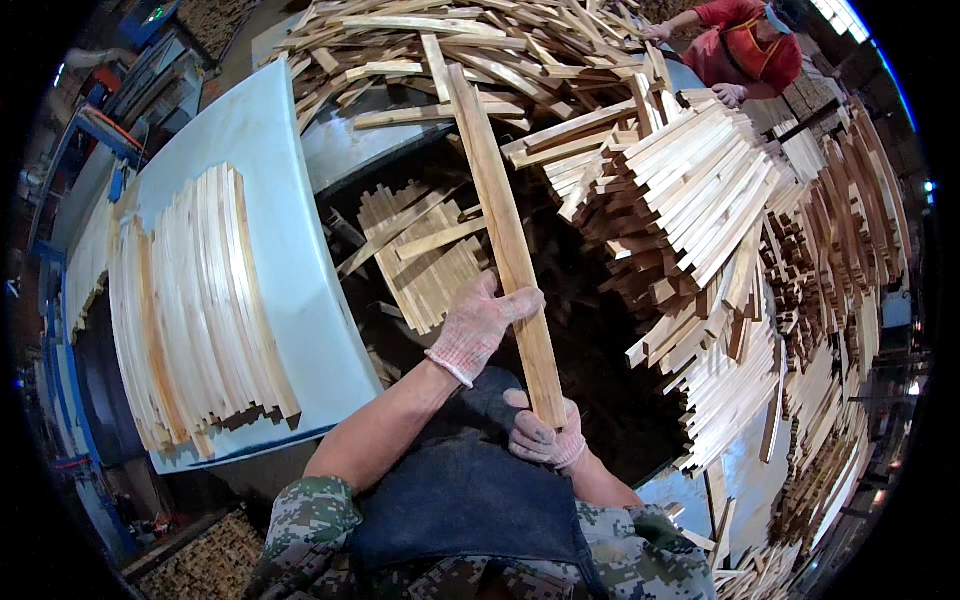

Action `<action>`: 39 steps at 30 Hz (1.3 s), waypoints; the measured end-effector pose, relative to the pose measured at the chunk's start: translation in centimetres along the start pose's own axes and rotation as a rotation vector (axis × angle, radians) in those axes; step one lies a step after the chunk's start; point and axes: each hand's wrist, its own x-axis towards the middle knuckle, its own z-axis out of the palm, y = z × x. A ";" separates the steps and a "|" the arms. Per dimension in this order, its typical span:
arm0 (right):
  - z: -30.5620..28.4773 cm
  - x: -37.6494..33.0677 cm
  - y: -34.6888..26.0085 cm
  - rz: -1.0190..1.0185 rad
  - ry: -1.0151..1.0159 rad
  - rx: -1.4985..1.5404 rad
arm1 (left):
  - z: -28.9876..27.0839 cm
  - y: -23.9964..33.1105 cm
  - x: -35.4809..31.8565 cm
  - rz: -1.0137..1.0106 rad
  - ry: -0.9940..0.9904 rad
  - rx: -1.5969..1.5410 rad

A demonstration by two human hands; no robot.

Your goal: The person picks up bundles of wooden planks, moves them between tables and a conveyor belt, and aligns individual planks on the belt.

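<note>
A long flat wooden strip (502,215) slants away from me in front of my body. Around its near end my right hand (545,437), in a pale work glove, has its fingers curled. Further up the strip my left hand (477,325), also gloved, grips its left edge with the thumb lying across the wood. The strip's far end reaches up to a loose heap of wooden strips (430,45). Under my hands, lower than the tables, lies a flat layer of strips (425,265) with a few loose ones across it.
To the left, a light blue table (315,330) bears a row of strips (195,310) laid side by side. Tall stacks of strips (700,190) rise on the right. Beyond them a co-worker in red (745,50) handles wood. Another bundle of strips (195,565) sits at lower left.
</note>
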 end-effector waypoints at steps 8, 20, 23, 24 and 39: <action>1.3 0.7 -0.7 0.002 0.337 -0.041 | -1.0 -1.7 -0.9 0.085 0.220 0.056; -0.6 0.4 0.8 0.037 0.216 -0.295 | -4.7 -4.9 -2.2 0.133 0.263 0.076; -0.4 0.2 1.7 0.016 0.277 -0.384 | -5.3 -5.1 -2.9 0.125 0.262 0.156; -0.9 0.0 1.7 0.044 0.266 -0.478 | -5.3 -5.2 -3.1 0.149 0.243 0.146; 6.2 13.9 -7.5 -0.241 0.550 -1.592 | -13.5 -5.2 -9.5 0.007 -0.002 0.485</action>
